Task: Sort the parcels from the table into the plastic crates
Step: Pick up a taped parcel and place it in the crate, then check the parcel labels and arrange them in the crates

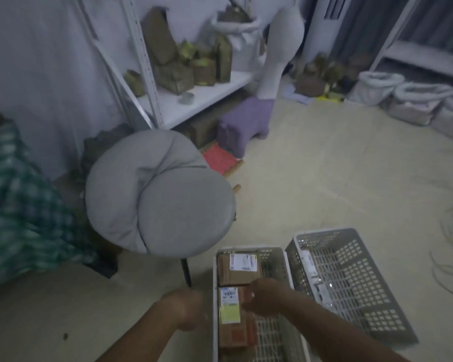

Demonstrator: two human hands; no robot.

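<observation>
Two grey perforated plastic crates stand on the floor at the bottom of the head view. The left crate (279, 267) holds two brown cardboard parcels with white labels: a far parcel (239, 269) and a near parcel (232, 317) with a yellow sticker. My right hand (262, 296) reaches into the crate and rests on the near parcel's upper right edge, fingers curled. My left hand (186, 310) is at the crate's left rim, blurred, fingers curled. The right crate (356, 283) holds a flat pale packet (311, 273) along its left wall.
A round grey cushioned stool (160, 194) stands just left of the crates. Beyond it are a white shelf (194, 100) with brown packages, a purple step stool (243, 126), a red mat (221, 159), and white sacks (408, 100) at the back right. A checked cloth (19, 199) lies left.
</observation>
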